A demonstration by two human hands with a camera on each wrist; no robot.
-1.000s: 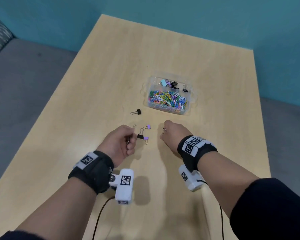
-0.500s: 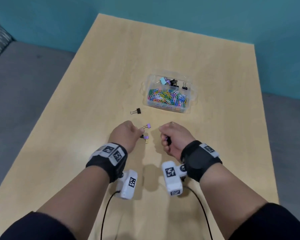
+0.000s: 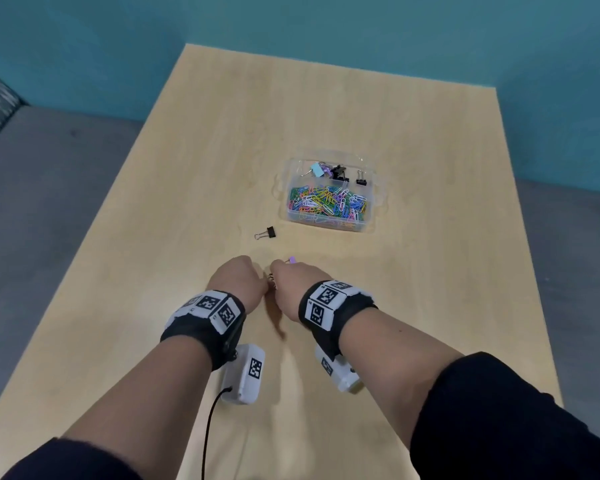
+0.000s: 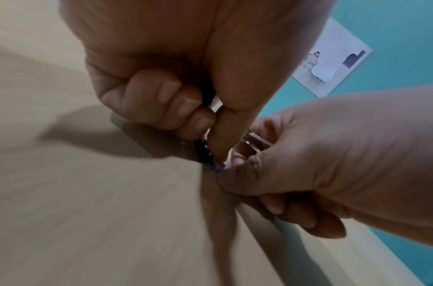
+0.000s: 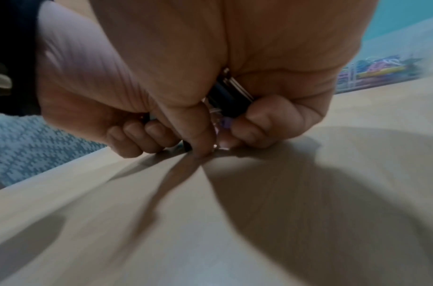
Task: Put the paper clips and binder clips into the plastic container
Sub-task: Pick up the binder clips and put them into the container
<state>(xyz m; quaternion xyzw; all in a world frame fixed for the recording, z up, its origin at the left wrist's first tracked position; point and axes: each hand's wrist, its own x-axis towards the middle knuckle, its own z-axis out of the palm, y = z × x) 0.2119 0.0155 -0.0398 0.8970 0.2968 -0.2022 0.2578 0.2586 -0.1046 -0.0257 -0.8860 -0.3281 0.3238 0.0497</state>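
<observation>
The clear plastic container [image 3: 368,227] holds coloured paper clips [image 3: 326,202] in front and binder clips [image 3: 329,171] in its rear section. One black binder clip [image 3: 269,233] lies loose on the table to its near left. My left hand [image 3: 238,280] and right hand [image 3: 298,278] meet knuckle to knuckle, low over the table. The left hand [image 4: 205,135] curls around a black binder clip [image 4: 199,149], its forefinger pressing down on a small purple clip [image 4: 217,166]. The right hand [image 5: 222,139] grips a black binder clip [image 5: 225,91] in its palm and pinches a purple clip [image 5: 226,122]. Another purple clip [image 3: 291,260] peeks out beyond the right hand.
The light wooden table [image 3: 430,306] stands against a teal wall [image 3: 326,29], with grey floor on both sides. A cable [image 3: 208,434] runs from the left wrist camera toward the near edge. A paper notice [image 4: 332,58] hangs on the wall.
Both hands have closed in on the small clips between them. The right hand turned palm down and moved left until it met the left hand; the clips there are now mostly covered.
</observation>
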